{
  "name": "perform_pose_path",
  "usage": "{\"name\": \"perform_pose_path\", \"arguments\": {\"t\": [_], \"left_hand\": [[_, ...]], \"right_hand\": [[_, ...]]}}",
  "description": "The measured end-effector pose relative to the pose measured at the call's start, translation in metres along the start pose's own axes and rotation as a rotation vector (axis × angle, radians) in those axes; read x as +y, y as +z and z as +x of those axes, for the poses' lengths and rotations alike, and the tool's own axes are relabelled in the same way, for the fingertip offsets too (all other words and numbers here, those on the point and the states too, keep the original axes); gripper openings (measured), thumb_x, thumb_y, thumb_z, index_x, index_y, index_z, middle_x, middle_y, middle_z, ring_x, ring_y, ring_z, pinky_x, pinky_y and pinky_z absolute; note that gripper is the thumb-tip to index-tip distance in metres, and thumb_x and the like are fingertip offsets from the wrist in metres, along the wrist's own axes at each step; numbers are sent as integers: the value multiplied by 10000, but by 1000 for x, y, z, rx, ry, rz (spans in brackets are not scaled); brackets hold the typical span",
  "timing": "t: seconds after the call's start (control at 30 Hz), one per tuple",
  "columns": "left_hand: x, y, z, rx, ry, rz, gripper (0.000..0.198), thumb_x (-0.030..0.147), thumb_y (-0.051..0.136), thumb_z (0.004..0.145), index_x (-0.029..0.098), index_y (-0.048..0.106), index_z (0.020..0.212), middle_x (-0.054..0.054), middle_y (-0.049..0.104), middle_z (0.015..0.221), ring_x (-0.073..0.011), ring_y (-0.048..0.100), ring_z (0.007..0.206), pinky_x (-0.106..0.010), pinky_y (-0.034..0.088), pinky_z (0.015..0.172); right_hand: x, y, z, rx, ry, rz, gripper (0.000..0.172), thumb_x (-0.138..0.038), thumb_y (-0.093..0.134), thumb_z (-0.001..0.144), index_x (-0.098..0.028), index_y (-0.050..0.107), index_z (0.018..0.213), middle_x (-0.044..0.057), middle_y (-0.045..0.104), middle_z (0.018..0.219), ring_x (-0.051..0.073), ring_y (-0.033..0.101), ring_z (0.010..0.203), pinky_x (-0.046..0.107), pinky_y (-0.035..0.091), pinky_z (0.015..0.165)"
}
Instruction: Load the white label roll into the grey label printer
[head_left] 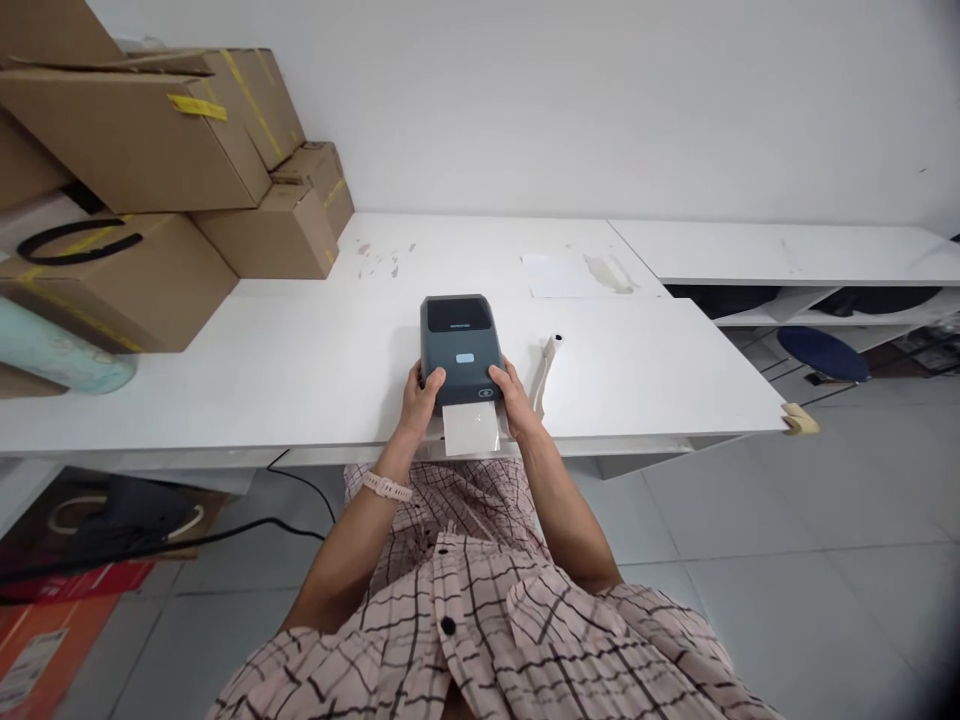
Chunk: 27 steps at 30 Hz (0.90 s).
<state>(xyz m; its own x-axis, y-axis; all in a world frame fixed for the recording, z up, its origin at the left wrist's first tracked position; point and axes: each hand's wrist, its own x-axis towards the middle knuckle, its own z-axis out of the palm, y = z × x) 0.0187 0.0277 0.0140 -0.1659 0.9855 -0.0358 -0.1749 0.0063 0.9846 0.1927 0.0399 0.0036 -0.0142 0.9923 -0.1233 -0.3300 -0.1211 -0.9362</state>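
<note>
At the near edge of a white worktop [300, 370], we see a dark grey label printer [460, 335] held from both sides by a person in a checked shirt. The left hand [420, 395], with a pale wristband [386, 487] on its wrist, is curled around the printer's front left corner, thumb on top. The right hand [511, 392] closes on the front right corner in the same way, thumb resting on the lid near a small button. The fingers of both hands are hidden by the printer's body.

A blank white label [470, 428] sticks out of the printer's front slot, between the two wrists and over the worktop's edge. Just right of the printer lies a narrow pale strip [544, 370], apart from the right hand. Farther back we make out a white sheet of paper [559, 275] lying flat.

Cardboard boxes [135, 140] with yellow tape are stacked at the left end of the worktop, with a pale green roll [52, 355] lying in front of them. To the right, a blue stool [823, 353] stands on the tiled floor beside a low white shelf [787, 250].
</note>
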Motion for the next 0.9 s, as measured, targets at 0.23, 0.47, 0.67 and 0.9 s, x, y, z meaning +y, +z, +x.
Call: {"name": "perform_pose_path", "arguments": {"t": [0.23,0.47,0.67,0.9], "left_hand": [[2,0,-2,4,7,-16,667,550,730,783,162,590,1308,-168,642,1381,-334,613,1256,-471,494,1042],[8,4,-7,-9,-10,-30,676,555,725,796,185,584,1344,-162,630,1411,-346,599,1283,-470,502,1036],[9,1,-7,-1,-51,-4,676,543,725,810,196,574,1370,-148,626,1427,-344,596,1290,-462,505,1041],[7,-2,-19,31,-57,47,777,603,689,834,249,452,1484,-152,539,1506,-340,548,1344,-444,497,1046]], "right_hand": [[2,-1,0,1,2,0,760,-592,726,783,-259,502,1429,47,604,1481,290,553,1381,482,390,1217],[0,2,-4,-1,-2,-8,751,-604,709,802,-264,497,1437,45,582,1506,290,529,1405,483,383,1223],[-10,2,-6,16,-42,-159,823,-624,654,824,-223,426,1506,119,500,1571,327,472,1450,529,385,1209],[-44,6,-17,-14,-740,-1080,364,-501,483,1016,-310,662,1270,5,467,1610,308,212,1585,613,207,1257]]}}
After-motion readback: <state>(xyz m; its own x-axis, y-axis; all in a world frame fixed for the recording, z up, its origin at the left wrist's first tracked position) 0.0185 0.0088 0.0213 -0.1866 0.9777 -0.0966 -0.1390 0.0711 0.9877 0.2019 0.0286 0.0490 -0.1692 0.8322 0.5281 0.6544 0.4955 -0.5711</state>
